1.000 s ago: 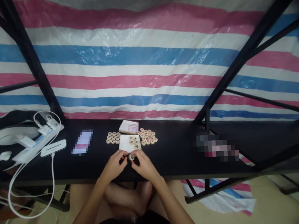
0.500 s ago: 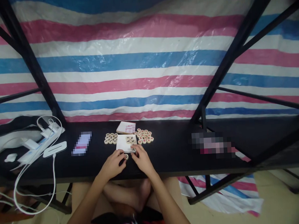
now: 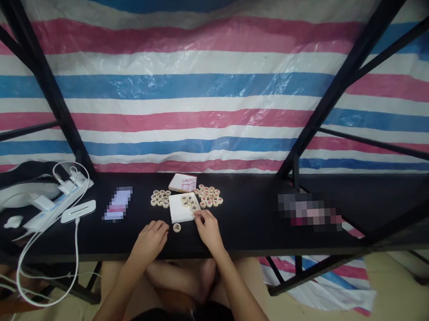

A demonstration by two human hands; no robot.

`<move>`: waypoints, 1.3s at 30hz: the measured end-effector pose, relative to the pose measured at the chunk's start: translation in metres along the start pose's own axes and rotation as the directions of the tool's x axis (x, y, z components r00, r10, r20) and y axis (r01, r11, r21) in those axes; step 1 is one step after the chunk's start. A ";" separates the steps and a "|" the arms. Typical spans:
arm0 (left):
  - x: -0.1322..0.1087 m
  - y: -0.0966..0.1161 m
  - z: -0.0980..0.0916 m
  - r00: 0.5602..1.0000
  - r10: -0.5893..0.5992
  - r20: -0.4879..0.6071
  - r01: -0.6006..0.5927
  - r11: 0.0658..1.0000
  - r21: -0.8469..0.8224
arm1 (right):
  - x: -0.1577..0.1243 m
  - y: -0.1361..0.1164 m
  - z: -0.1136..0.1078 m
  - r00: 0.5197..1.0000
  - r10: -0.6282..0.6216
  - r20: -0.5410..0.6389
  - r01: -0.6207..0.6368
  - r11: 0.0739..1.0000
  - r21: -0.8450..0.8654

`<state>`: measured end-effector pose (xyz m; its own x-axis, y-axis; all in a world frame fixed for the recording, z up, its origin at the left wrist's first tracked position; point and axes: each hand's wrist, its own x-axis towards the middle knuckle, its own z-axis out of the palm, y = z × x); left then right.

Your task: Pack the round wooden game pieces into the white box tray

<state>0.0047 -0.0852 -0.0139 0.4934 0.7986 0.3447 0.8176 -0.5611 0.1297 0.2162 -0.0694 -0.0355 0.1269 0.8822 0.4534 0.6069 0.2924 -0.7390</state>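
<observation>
A shallow white box (image 3: 179, 213) stands in front of me with several xiangqi pieces at its right side. Curled at the box's near right corner, my right hand (image 3: 208, 228) has its fingertips against the lower rim of a black-marked xiangqi piece (image 3: 193, 208) inside. Left of the box's front, my left hand (image 3: 152, 238) rests on the table with loosely bent fingers and nothing visible in it. Beside its fingertips, apart from them, lies a single black-marked piece (image 3: 177, 227).
Black-marked pieces (image 3: 160, 198) lie left of the box, red-marked pieces (image 3: 209, 195) right. Behind it is a printed box part (image 3: 183, 182). Further left are a blurred phone (image 3: 119, 204), a white device (image 3: 78, 211), and a power strip (image 3: 58, 207) with cables. Black metal bars (image 3: 315, 102) flank the table.
My left hand has drawn back left, leaving the loose piece in front of the box in full view. My right hand has slid to the box's right edge, uncovering the piece inside.
</observation>
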 end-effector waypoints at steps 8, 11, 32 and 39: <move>0.001 0.018 0.016 0.996 0.081 -0.041 -0.084 0.993 -0.082 | 0.000 0.002 -0.001 1.000 0.014 -0.012 -0.013 1.000 0.029; -0.001 -0.004 0.012 1.000 0.007 -0.030 -0.008 0.999 -0.046 | 0.001 0.002 -0.001 0.999 0.038 -0.027 -0.037 0.998 0.045; 0.032 -0.004 0.034 0.969 -0.162 -0.186 0.105 0.954 -0.281 | 0.053 -0.013 0.000 0.979 -0.111 0.170 0.164 0.927 -0.337; 0.031 0.000 0.036 0.963 -0.228 -0.146 0.196 0.960 -0.202 | 0.075 -0.022 0.020 0.899 -0.091 0.428 0.346 0.748 -0.567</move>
<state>0.0305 -0.0522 -0.0368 0.2456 0.8648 0.4380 0.8215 -0.4256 0.3796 0.1966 -0.0021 0.0043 -0.2768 0.9246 0.2617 0.9426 0.3142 -0.1131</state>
